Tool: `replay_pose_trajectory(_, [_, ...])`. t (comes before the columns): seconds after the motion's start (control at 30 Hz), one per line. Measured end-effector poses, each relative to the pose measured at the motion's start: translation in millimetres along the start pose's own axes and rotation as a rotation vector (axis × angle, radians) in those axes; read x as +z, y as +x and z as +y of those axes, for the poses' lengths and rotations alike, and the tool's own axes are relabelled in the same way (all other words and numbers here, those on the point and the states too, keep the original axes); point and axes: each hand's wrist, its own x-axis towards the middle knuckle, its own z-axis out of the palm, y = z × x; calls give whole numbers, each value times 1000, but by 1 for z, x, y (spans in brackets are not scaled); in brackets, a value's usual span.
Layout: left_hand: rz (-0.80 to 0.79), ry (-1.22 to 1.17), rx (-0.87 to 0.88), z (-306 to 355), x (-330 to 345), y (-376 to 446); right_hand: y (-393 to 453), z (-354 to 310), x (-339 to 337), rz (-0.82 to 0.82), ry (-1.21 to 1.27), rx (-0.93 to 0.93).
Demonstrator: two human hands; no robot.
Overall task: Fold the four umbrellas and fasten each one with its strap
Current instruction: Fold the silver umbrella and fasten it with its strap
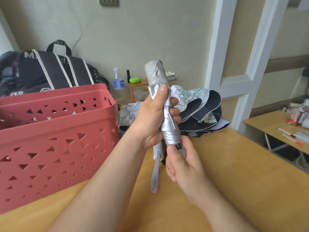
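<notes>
1. Your left hand has its fingers and thumb curled tight round the middle of the silver umbrella, held up in the air above the table, just right of the red basket.
2. Your right hand pinches the dark band at the lower edge of the rolled cloth between thumb and fingers; I judge this to be the strap end, though it is too small to tell for sure.
3. The umbrella stands nearly upright, long axis running top to bottom with a slight lean: its cap points up toward the wall, its white handle points down toward you, and the grey wrist loop hangs below it.
4. Risk: if your left grip loosens while you work the strap, the rolled folds could spring out and the wrap would need redoing.
5. Risk: pulling the strap at a slant could bunch the cloth and leave the fastener short of its mate.
6. A patterned umbrella lies unfolded on the table behind, so at least 1 more remains.
</notes>
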Motion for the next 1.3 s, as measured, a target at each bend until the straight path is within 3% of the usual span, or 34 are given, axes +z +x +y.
replay_pose_trajectory(0.1, [-27,128,58,-1,-2,-1,2,0,-3,11,-105,-6])
replay_pose_trajectory(0.27, [-59,526,67,-6,-5,-4,12,-10,-20,18,397,270])
replay_pose_trajectory(0.33, [-85,649,48,-8,-5,-9,14,-7,-27,51,342,323])
replay_pose_trajectory(0.5, [-100,733,83,-10,-13,-42,15,-1,-28,208,130,241])
replay_pose_trajectory(0.6, [-18,814,146,-20,-29,-64,13,-3,-25,117,238,257])
replay_pose_trajectory(0.73, [95,739,128,-39,-40,-89,5,-10,-20,-211,574,400])
replay_pose_trajectory(0.8, [118,678,143,-45,-37,-97,1,-13,-16,-297,616,486])
replay_pose_trajectory(0.9, [135,595,134,-45,-34,-103,3,-5,-9,-133,329,476])
replay_pose_trajectory(1.03, [162,709,175,-43,-43,-102,6,3,-4,69,96,346])
replay_pose_trajectory(1.3, [274,619,218,-42,-43,-105,1,-1,-4,-84,138,462])
